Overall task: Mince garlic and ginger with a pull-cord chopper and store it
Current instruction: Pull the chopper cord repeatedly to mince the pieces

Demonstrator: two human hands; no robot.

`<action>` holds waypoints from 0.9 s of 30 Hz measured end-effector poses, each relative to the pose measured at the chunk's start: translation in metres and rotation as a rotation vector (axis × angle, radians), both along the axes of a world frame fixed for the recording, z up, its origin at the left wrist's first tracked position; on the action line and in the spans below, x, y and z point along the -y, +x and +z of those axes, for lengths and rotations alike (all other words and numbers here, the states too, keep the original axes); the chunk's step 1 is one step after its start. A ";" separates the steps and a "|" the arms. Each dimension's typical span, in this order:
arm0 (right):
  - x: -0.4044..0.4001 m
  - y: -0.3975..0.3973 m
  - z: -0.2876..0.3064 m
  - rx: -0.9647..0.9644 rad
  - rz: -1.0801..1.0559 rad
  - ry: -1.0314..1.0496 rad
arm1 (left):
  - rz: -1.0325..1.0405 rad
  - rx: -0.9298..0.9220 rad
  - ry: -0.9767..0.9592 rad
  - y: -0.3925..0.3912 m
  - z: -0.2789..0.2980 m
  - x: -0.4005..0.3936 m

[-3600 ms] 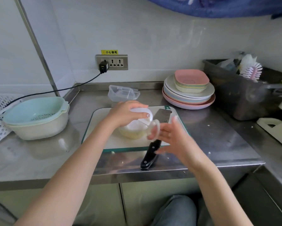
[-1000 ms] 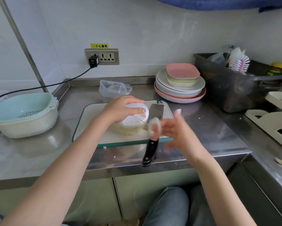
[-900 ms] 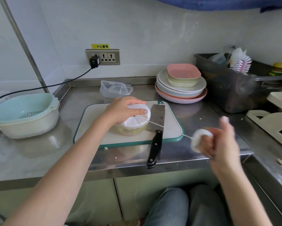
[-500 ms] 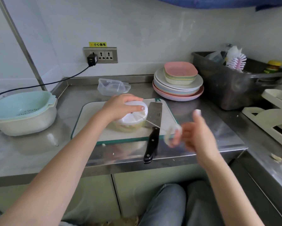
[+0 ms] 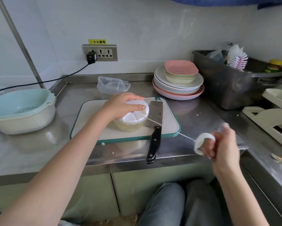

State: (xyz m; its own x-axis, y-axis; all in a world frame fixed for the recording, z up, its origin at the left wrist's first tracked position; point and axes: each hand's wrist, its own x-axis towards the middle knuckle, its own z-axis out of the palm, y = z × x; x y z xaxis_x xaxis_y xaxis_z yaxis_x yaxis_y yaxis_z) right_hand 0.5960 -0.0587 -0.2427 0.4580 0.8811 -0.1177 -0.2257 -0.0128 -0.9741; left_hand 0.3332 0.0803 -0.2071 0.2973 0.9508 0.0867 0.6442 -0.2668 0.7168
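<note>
We clamp the light, slide-prone chopper (image 5: 131, 118) on the cutting board (image 5: 91, 111) by its lid, left hand (image 5: 120, 106) fingers curled around it; right hand (image 5: 218, 144) fingers grasp the pull ring (image 5: 202, 141), cord taut.

A stainless-steel table (image 5: 194, 115) runs under both hands and turns a corner to the right of the right hand. Beyond the hands rises a pale, glossy wall (image 5: 145, 30) bearing a wall socket (image 5: 102, 53) with a yellow label above. Pale green cabinet doors (image 5: 137, 190) stand below the hands. Soft daylight.
</note>
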 end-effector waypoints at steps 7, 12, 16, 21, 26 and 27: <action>-0.019 -0.063 0.018 0.240 0.635 0.047 | 0.000 0.013 0.008 0.001 -0.003 -0.001; 0.003 0.003 0.000 0.054 -0.068 -0.019 | -0.007 0.002 0.010 0.002 -0.003 -0.001; 0.000 -0.005 0.005 -0.015 0.088 0.021 | 0.004 -0.002 0.023 0.002 -0.004 -0.003; -0.019 -0.058 0.015 0.332 0.632 0.099 | -0.014 0.033 0.008 0.001 -0.005 -0.002; 0.007 0.012 0.002 0.037 0.025 -0.010 | -0.001 0.037 0.009 0.000 -0.007 -0.006; 0.005 0.010 0.002 0.008 0.029 -0.012 | 0.004 0.032 0.009 0.001 -0.007 -0.007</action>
